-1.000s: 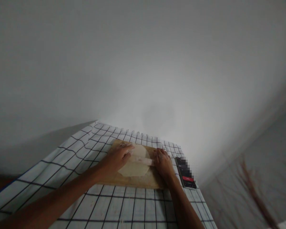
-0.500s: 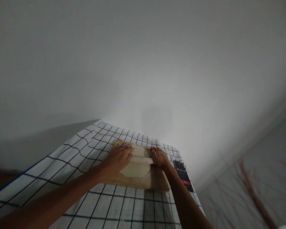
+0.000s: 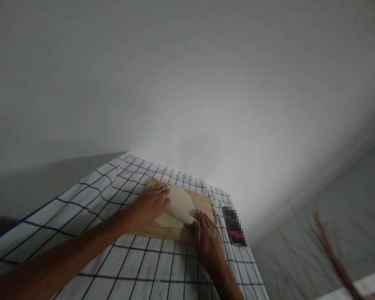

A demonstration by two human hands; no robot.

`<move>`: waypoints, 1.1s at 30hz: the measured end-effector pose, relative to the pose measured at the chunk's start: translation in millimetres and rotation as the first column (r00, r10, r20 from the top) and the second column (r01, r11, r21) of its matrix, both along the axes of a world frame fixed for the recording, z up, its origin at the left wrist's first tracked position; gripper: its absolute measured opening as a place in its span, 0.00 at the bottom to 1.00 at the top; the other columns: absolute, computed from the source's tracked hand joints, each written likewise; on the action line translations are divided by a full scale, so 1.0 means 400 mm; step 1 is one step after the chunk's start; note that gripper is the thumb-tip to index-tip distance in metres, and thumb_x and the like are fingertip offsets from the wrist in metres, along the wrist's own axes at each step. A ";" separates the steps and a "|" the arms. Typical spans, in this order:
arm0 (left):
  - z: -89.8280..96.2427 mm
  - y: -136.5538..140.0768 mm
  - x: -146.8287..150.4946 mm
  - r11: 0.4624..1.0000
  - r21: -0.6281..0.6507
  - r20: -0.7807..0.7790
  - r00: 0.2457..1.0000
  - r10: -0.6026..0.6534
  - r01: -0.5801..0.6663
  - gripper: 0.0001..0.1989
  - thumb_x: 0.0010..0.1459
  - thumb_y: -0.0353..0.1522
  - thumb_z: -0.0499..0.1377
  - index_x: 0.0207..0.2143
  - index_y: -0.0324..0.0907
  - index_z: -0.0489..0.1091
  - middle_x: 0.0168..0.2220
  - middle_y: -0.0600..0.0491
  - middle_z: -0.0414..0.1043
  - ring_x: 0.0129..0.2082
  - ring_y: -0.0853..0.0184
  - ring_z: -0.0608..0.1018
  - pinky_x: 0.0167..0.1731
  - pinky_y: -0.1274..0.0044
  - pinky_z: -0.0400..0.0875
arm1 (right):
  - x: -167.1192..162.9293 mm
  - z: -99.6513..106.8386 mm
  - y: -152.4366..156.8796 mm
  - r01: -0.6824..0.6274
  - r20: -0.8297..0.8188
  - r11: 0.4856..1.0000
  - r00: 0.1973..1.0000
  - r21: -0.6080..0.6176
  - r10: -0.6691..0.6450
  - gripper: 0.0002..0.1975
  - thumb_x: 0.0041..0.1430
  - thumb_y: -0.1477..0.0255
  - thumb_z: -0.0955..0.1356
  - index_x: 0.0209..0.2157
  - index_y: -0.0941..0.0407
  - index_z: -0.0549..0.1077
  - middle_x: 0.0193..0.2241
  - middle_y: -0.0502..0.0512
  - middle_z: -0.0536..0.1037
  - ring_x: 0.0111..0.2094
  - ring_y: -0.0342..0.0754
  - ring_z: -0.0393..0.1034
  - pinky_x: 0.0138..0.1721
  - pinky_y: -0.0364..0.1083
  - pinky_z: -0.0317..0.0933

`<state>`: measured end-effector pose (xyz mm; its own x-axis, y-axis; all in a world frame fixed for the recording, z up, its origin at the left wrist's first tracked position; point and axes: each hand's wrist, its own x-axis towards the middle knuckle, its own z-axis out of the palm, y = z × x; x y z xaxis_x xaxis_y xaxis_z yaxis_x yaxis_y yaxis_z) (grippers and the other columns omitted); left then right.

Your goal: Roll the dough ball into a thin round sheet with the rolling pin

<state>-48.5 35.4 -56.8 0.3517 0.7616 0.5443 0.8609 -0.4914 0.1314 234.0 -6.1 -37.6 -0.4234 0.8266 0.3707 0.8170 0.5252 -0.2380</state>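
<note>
A pale sheet of dough [image 3: 181, 201] lies on a wooden board [image 3: 171, 233]. Across it, slanting down to the right, runs what looks like a light rolling pin [image 3: 183, 216]; its colour blends into the dough. My left hand [image 3: 154, 200] covers the pin's left end, fingers pointing forward over the dough's left edge, with white traces on the fingertips. At the pin's right end, nearer to me, is my right hand [image 3: 208, 237], closed over the tip with its fingers together. Both palms hide the ends of the pin.
Under the board is a white cloth with a dark grid [image 3: 143, 262]. A phone [image 3: 235, 227], partly blurred out, lies to the right. A pale wall rises behind the table. Thin brown twigs [image 3: 331, 254] stand at the lower right.
My right hand has come back toward me, while my left stays near the board's far left. The pin has swung from nearly level to slanting, and more of the dough's far part shows.
</note>
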 end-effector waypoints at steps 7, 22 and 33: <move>0.018 -0.020 0.011 0.998 -0.007 -0.034 0.997 0.065 -0.065 0.18 0.66 0.30 0.50 0.54 0.38 0.73 0.61 0.37 0.69 0.63 0.49 0.69 0.63 0.56 0.59 | -0.009 0.016 0.029 0.074 0.089 0.997 0.993 -0.010 -0.073 0.24 0.74 0.64 0.53 0.65 0.51 0.65 0.67 0.56 0.63 0.70 0.58 0.50 0.66 0.65 0.50; 0.050 0.005 0.007 0.981 -0.013 0.187 0.963 0.193 -0.194 0.18 0.67 0.31 0.48 0.50 0.40 0.75 0.49 0.43 0.78 0.52 0.55 0.76 0.57 0.62 0.64 | -0.155 0.066 0.458 -0.160 0.379 0.986 0.911 -0.036 0.162 0.13 0.67 0.76 0.63 0.48 0.58 0.76 0.49 0.66 0.79 0.52 0.55 0.73 0.53 0.52 0.65; 0.024 0.027 -0.004 0.983 -0.070 0.128 0.976 0.178 -0.170 0.23 0.66 0.31 0.45 0.55 0.34 0.73 0.57 0.41 0.74 0.60 0.58 0.72 0.65 0.65 0.57 | -0.074 0.043 0.338 -0.175 0.350 0.982 0.918 -0.068 0.188 0.17 0.70 0.75 0.59 0.53 0.55 0.74 0.62 0.60 0.71 0.66 0.54 0.60 0.63 0.56 0.57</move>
